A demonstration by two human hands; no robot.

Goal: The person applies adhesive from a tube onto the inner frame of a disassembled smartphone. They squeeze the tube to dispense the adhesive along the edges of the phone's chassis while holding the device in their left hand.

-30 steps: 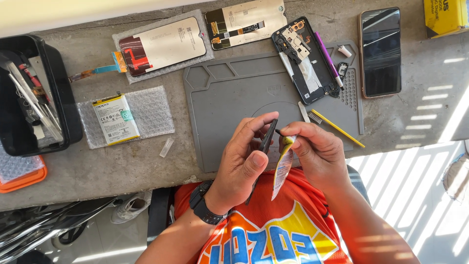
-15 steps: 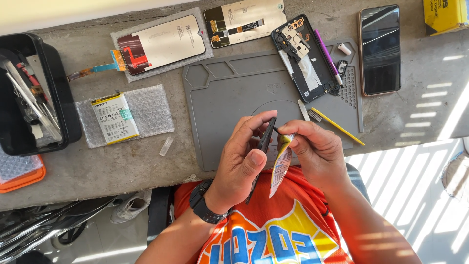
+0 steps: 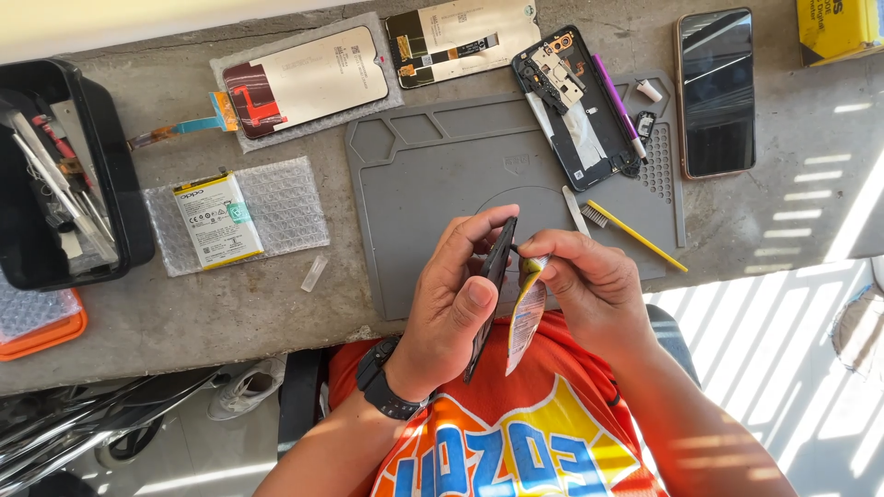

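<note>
- While a thin dark phone panel (image 3: 491, 294) is gripped edge-on in the left hand (image 3: 451, 308), low in the middle of the frame, a yellow-and-white film strip (image 3: 527, 313) is pinched between thumb and fingertips of the right hand (image 3: 589, 290)
- The left hand is closed around the panel, thumb pressed on its near face; both hands are held above the near edge of the grey work mat (image 3: 460, 175)
- A judged risk: the panel is held over the lap, beyond the bench edge, so a slip of the left grip could drop it to the floor
- Another judged risk: if the strip is pulled too sharply or at an angle, it could tear, or the thin panel could be flexed and cracked
- Counted on the bench: one opened phone body (image 3: 575, 106) upper centre-right, one intact phone (image 3: 715, 92) upper right, one display assembly (image 3: 308, 83) upper centre-left, one battery (image 3: 219, 219) on bubble wrap at left, one yellow-handled brush (image 3: 635, 235), one black tool tray (image 3: 64, 175) at far left, one yellow box (image 3: 838, 28) in the upper right corner
</note>
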